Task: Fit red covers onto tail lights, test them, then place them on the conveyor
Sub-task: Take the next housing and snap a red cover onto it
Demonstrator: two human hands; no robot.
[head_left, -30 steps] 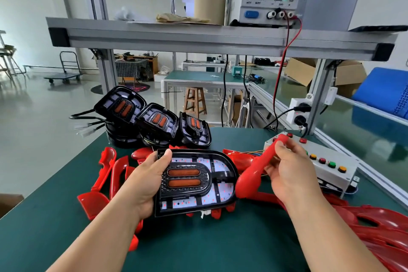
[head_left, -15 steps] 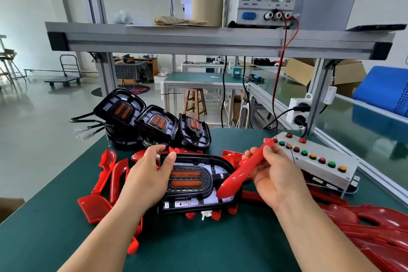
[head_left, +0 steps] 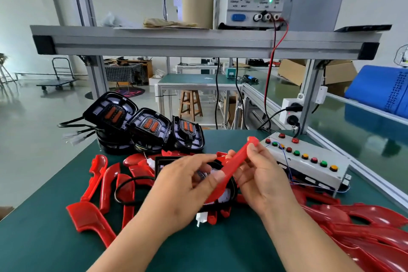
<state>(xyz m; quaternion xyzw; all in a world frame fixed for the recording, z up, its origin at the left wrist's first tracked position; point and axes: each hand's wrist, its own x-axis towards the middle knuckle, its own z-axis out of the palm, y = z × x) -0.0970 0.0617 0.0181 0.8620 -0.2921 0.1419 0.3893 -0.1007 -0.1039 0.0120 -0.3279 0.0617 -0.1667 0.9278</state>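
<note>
- My left hand (head_left: pixel 183 192) is pinching the lower end of a red cover (head_left: pixel 238 160) between thumb and fingers, while my right hand (head_left: pixel 262 181) is gripping its upper stretch.
- Beneath both hands, a black tail light (head_left: pixel 167 160) is lying on the table (head_left: pixel 44 238), mostly hidden. I am lining the cover up, and it is not seated yet.
- Loose red covers (head_left: pixel 106 183) are lying to either side.
- Farther off, three bare tail lights (head_left: pixel 150 126) are waiting, so most of the fitting remains.
- The button box (head_left: pixel 309 161) and conveyor (head_left: pixel 353 130) are sitting unused; testing and placing are undone, I judge.
</note>
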